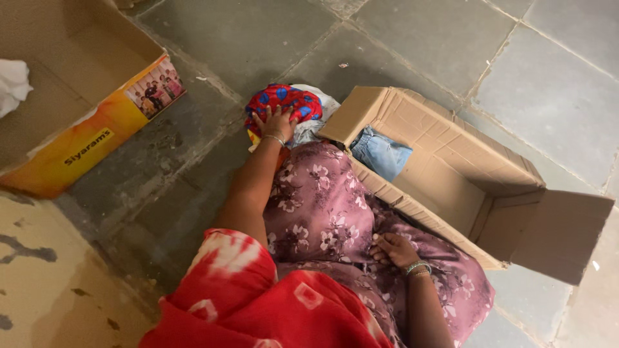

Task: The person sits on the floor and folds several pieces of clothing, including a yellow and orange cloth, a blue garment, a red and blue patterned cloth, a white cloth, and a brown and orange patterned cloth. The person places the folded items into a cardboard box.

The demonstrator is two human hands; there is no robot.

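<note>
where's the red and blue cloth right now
In the head view, the red and blue cloth lies on the floor at upper centre, under the left hand, beside the open cardboard box.

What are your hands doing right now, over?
Left hand flat on red-and-blue cloth bundle on the floor. Right hand resting on lap. Open cardboard box alongside, blue garment inside.

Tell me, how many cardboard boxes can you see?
2. An open brown cardboard box lies on the floor at the right, with blue cloth inside. An orange-sided box sits at the upper left, cut off by the edge.
</note>
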